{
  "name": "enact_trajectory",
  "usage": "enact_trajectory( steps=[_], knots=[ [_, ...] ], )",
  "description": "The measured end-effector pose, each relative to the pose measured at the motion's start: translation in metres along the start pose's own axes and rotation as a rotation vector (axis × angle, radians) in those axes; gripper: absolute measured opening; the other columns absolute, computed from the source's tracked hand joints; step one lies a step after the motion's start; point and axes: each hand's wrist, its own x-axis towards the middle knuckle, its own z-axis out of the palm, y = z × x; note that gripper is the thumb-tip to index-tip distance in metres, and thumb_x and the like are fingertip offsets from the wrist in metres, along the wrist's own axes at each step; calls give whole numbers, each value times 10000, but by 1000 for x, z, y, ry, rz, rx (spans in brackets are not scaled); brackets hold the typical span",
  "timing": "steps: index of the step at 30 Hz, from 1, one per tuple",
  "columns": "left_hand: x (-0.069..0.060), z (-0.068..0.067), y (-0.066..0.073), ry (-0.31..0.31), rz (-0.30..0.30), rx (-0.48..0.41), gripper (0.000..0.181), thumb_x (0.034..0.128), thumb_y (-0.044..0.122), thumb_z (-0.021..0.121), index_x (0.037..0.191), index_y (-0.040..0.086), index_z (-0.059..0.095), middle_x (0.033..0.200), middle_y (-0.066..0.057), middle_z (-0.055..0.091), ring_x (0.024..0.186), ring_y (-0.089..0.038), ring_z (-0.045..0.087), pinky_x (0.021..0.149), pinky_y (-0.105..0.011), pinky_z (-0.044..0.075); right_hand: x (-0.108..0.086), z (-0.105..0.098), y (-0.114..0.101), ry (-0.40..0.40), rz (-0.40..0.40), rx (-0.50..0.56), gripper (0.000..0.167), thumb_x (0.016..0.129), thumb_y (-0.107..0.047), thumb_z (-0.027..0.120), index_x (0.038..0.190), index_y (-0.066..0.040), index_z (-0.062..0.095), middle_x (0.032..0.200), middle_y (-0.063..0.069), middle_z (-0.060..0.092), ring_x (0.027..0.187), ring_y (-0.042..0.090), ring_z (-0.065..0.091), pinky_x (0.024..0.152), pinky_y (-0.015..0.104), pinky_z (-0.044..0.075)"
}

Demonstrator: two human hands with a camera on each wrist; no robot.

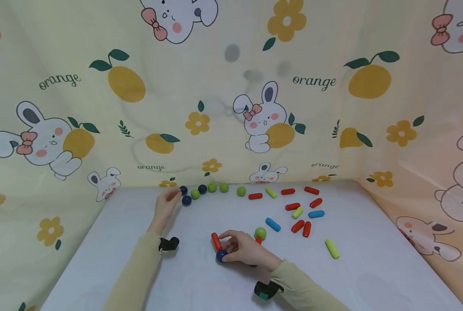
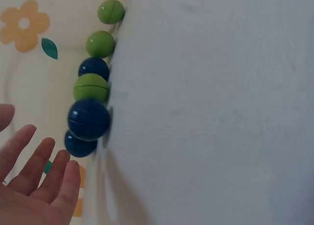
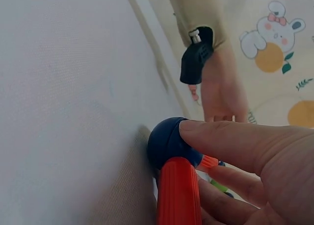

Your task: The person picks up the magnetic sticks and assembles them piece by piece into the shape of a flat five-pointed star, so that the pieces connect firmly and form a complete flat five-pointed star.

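My left hand [image 1: 166,209] reaches to the dark blue balls at the back left; in the left wrist view its fingers are spread and relaxed beside a blue ball [image 2: 80,144], holding nothing. Thumb and fingers of my right hand [image 1: 244,248] grip a dark blue ball [image 1: 221,256] near the front middle. A red stick [image 1: 217,241] meets this ball; the right wrist view has the thumb on the ball [image 3: 169,141] and the ridged red stick [image 3: 179,195] against it. Behind the right hand, a green ball [image 1: 260,233] touches another red stick [image 1: 258,240], partly hidden by the hand.
A row of green balls [image 1: 224,187] and blue balls lines the back edge of the white table [image 1: 200,285]. Red, blue and yellow-green sticks [image 1: 332,249] lie scattered on the right. A patterned cloth [image 1: 216,86] hangs behind.
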Motion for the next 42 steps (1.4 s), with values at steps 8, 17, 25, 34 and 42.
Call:
enact_trajectory(
  steps=[8, 17, 25, 34, 42],
  knots=[
    [3, 3, -13, -41, -30, 35, 373, 940, 108, 602, 1275, -45, 544, 1288, -218, 539, 1174, -338, 504, 995, -422, 420, 4, -2, -3, -46, 3, 42, 450, 825, -68, 744, 1240, -81, 570, 993, 19, 676, 882, 157, 626, 810, 307, 521],
    [4, 12, -19, -66, -70, 101, 417, 897, 98, 666, 1291, 20, 556, 1349, -185, 471, 1201, -329, 476, 1013, -433, 405, 9, -7, -8, -79, 96, 107, 448, 830, -54, 730, 1249, -91, 576, 963, 31, 680, 893, 193, 625, 865, 382, 487],
    [0, 16, -17, -65, -73, 127, 384, 882, 66, 672, 1252, 18, 582, 1301, -171, 499, 1154, -314, 485, 998, -450, 406, 10, -6, -8, -97, 120, 123, 431, 832, -45, 722, 1238, -98, 586, 959, 41, 681, 887, 201, 615, 839, 371, 472],
    [-19, 29, -2, -118, -89, 145, 333, 896, 141, 676, 1199, 13, 621, 1168, -136, 597, 1054, -269, 556, 899, -391, 484, 8, -8, -9, -87, 134, 113, 429, 838, -50, 721, 1242, -106, 587, 951, 31, 680, 869, 192, 623, 856, 366, 476],
    [-45, 45, 12, -276, -127, 99, 324, 889, 188, 694, 1162, 20, 648, 1041, -94, 664, 913, -197, 622, 777, -303, 547, 8, -9, -6, -81, 119, 120, 433, 838, -54, 722, 1245, -104, 584, 943, 24, 682, 857, 190, 628, 837, 347, 482]
  ],
)
